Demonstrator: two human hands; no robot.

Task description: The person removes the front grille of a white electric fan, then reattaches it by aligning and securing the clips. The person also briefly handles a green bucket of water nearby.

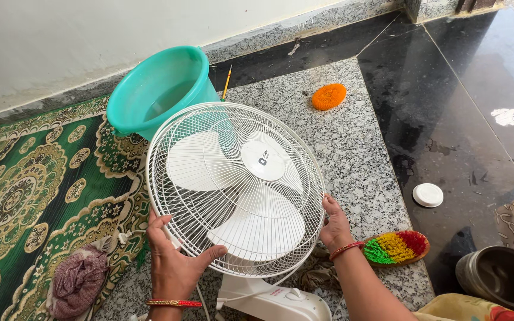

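A white table fan [236, 184] stands on the speckled granite floor, its round wire cage facing up toward me and three white blades showing behind the grille. My left hand [174, 261] grips the lower left rim of the cage, thumb lying across the wires. My right hand [334, 224] presses against the lower right rim, fingers curled behind it. The fan's white base [275, 300] with its buttons sits below the cage, close to me. Both wrists carry red bangles.
A teal bucket [159, 89] holding water stands behind the fan. Left lies a green patterned rug [37, 190] with a crumpled cloth [77, 282]. Around are an orange scrubber [329, 96], a multicoloured brush [397, 246], a white round cap [428, 195] and a dark pot [501, 276].
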